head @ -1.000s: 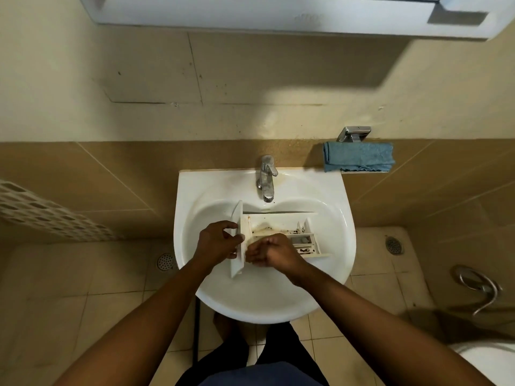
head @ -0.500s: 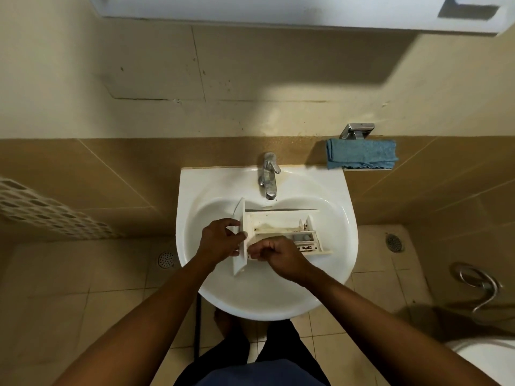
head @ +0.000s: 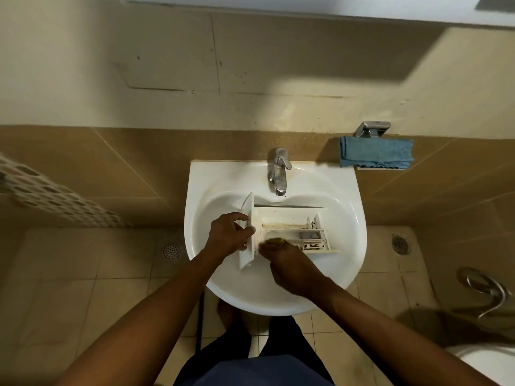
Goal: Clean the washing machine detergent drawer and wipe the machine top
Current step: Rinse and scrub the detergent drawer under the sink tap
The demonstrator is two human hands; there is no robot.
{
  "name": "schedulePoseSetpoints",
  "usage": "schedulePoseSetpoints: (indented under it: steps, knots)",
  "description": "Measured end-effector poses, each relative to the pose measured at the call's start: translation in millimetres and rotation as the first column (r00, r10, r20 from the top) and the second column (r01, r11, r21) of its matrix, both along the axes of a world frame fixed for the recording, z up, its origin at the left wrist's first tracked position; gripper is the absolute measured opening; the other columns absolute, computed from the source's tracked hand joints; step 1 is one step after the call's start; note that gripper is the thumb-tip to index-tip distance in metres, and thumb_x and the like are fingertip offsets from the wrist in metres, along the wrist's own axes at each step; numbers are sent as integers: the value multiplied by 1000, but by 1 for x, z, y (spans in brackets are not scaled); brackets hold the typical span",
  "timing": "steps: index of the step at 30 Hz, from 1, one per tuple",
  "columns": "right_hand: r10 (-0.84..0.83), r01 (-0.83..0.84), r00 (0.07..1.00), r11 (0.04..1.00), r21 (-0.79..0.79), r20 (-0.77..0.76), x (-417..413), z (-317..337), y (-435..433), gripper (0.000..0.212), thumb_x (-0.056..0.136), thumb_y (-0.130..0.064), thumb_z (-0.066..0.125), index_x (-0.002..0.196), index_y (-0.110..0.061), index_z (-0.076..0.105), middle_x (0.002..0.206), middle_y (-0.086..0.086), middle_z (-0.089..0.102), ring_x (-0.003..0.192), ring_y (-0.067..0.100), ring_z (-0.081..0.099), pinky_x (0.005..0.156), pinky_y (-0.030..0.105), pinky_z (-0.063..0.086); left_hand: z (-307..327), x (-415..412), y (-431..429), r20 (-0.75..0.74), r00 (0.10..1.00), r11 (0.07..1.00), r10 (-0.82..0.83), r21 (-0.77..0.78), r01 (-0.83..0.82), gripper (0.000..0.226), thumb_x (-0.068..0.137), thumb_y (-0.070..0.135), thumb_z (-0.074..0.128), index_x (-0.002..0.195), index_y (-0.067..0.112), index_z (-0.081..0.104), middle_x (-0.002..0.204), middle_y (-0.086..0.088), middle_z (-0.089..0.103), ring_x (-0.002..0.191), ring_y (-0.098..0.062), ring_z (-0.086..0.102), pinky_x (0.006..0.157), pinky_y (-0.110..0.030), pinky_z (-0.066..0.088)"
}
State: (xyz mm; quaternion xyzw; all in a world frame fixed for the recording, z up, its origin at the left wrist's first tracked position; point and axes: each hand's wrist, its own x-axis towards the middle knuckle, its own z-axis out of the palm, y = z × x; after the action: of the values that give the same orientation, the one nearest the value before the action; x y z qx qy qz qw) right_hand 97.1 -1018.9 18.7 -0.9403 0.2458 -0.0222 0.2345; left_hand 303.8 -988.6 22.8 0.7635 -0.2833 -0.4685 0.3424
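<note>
A white detergent drawer (head: 289,218) lies across the white sink (head: 342,246), its front panel to the left and brown stains in its compartments. My left hand (head: 230,236) grips that front panel. My right hand (head: 287,264) holds a small yellowish scrubber (head: 274,240) against the drawer's near compartment by the front panel; most of the scrubber is hidden under my fingers.
A chrome tap (head: 278,171) stands over the sink's back, no water running. A folded blue cloth (head: 376,156) sits on a wall shelf to the right. Floor drains (head: 171,250) lie either side. A toilet edge (head: 490,363) and a chrome hose (head: 487,293) are at lower right.
My right hand has shifted slightly along the near compartment with the scrubber. My left hand keeps its hold on the front panel. The drawer has stayed in place.
</note>
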Motion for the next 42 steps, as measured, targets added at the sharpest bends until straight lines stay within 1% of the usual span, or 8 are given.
schedulePoseSetpoints:
  steps: [4, 9, 15, 22, 26, 31, 38, 42]
  knots:
    - [-40, 28, 996, 989, -145, -75, 25, -9, -26, 65, 79, 3, 63, 143, -4, 56, 146, 13, 57, 142, 42, 43, 115, 54, 41, 2, 0, 0, 17, 1000, 1000, -6, -6, 6, 38, 83, 21, 84, 119, 16, 71, 75, -8, 76, 64, -20, 75, 65, -36, 65]
    - [-73, 65, 996, 990, -125, -58, -4, -1, 16, 65, 86, -10, 55, 151, -14, 49, 158, 4, 45, 154, 33, 25, 123, 53, 27, 0, 1, -1, 14, 1000, 1000, -13, 0, 13, 40, 83, 19, 83, 121, 15, 70, 78, -8, 76, 65, -19, 75, 59, -31, 63]
    - [-108, 68, 970, 981, -182, -219, 21, -7, -4, 69, 89, -20, 52, 157, -14, 38, 165, 2, 32, 157, 34, 6, 123, 62, 18, 0, 0, -2, 12, 1000, 1000, -7, 7, 7, 40, 81, 22, 85, 118, 17, 71, 81, -9, 75, 66, -19, 75, 54, -27, 60]
    - [-203, 167, 955, 971, -173, -215, 1, -8, 22, 68, 90, -29, 33, 155, -12, 42, 164, 4, 34, 158, 31, 7, 124, 61, 15, -2, 1, -1, 36, 999, 1000, -19, 13, 19, 40, 83, 21, 83, 120, 18, 71, 79, -6, 75, 63, -19, 75, 64, -35, 65]
    - [-180, 143, 956, 975, -170, -230, 15, -18, 23, 74, 90, -32, 28, 162, -13, 24, 170, 5, 15, 158, 29, -4, 125, 60, 10, -1, 1, -2, 20, 1000, 1000, -21, 14, 20, 41, 82, 20, 83, 121, 17, 70, 81, -7, 76, 65, -18, 75, 58, -31, 63]
    - [-239, 204, 932, 967, -152, -273, 26, -21, 18, 76, 92, -32, 33, 164, -16, 14, 172, 2, 6, 158, 28, -9, 124, 61, 7, 1, 1, -2, 12, 1000, 1000, -17, 4, 17, 42, 81, 21, 84, 121, 16, 70, 81, -9, 75, 65, -19, 75, 56, -29, 61]
    - [-168, 130, 959, 976, -172, -227, -3, -15, 39, 68, 96, -33, 33, 161, -16, 26, 170, 0, 18, 159, 27, -1, 124, 61, 10, 1, 2, -2, -8, 1000, 1000, -14, 13, 14, 42, 81, 19, 83, 121, 16, 70, 83, -9, 76, 66, -19, 75, 56, -29, 62]
    - [-234, 206, 943, 969, -136, -235, 10, -14, 38, 69, 97, -36, 31, 162, -14, 23, 171, 2, 14, 159, 26, -4, 124, 60, 10, 1, 2, -2, -5, 1000, 1000, -15, 14, 15, 41, 82, 18, 84, 121, 15, 70, 83, -9, 76, 65, -19, 75, 55, -28, 61]
